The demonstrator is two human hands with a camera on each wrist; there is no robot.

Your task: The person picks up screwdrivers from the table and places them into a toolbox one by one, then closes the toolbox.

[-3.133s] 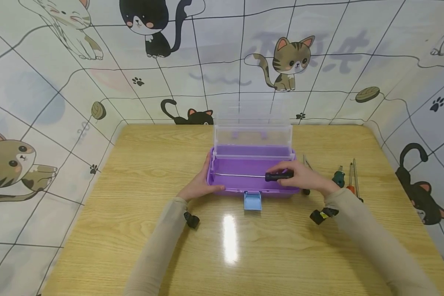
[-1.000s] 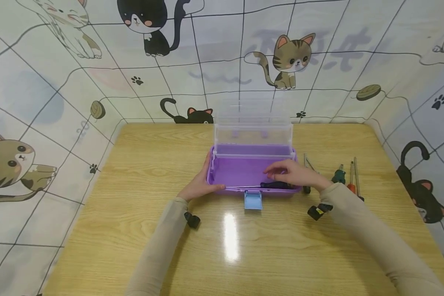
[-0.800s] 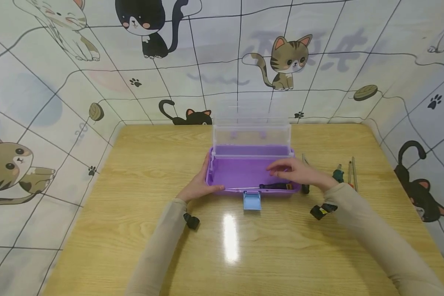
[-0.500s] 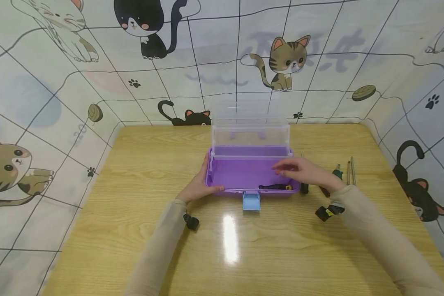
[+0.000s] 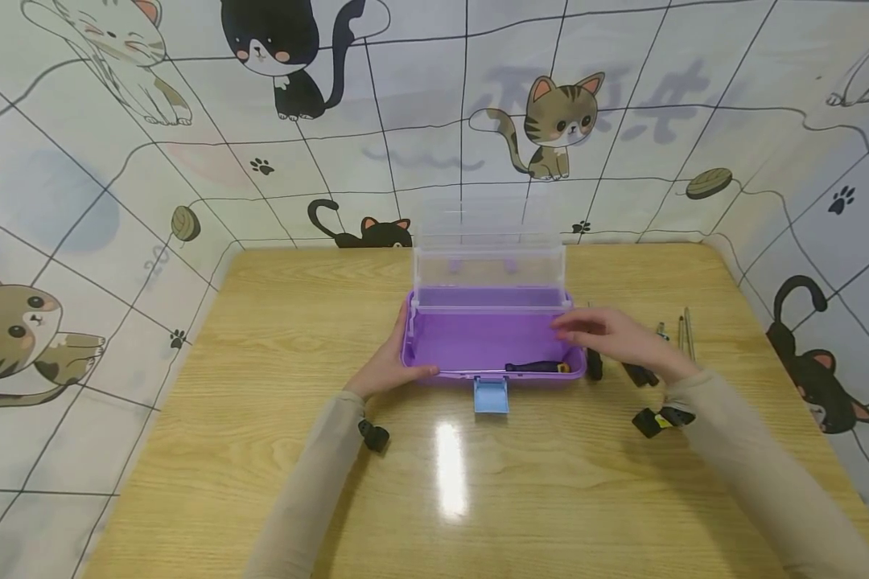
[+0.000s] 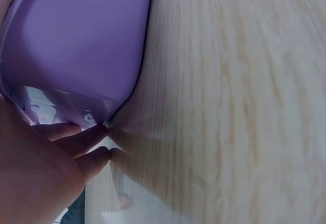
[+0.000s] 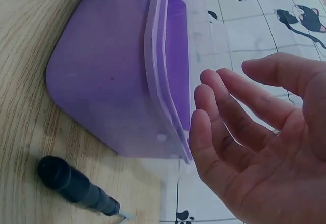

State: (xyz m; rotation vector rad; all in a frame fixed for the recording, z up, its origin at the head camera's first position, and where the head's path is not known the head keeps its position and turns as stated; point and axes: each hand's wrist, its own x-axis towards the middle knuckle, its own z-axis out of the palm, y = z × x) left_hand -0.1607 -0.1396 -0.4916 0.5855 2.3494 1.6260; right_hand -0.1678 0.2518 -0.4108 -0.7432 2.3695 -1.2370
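Observation:
A purple toolbox [image 5: 478, 334] stands on the table with its clear lid [image 5: 488, 265] raised at the back and its blue latch [image 5: 491, 396] hanging down in front. Inside, a screwdriver [image 5: 536, 367] with a black handle lies along the front wall. My left hand [image 5: 387, 370] holds the box's left end, thumb on the front rim; in the left wrist view its fingertips [image 6: 97, 132] press low against the purple wall. Over the right end hovers my right hand [image 5: 615, 338], holding nothing, fingers loosely bent beside the rim [image 7: 158, 56] in the right wrist view.
Right of the box lies another black-handled screwdriver [image 5: 595, 366]. Further right are a black handle [image 5: 640, 375] and thin metal shafts [image 5: 688, 334], partly hidden by the right arm. A cat-printed wall covering [image 5: 434, 137] encloses the wooden table [image 5: 297, 305].
The right hand has set the black-handled screwdriver down inside the toolbox by the front wall, let go, and drawn back to the right. The left hand stays on the box.

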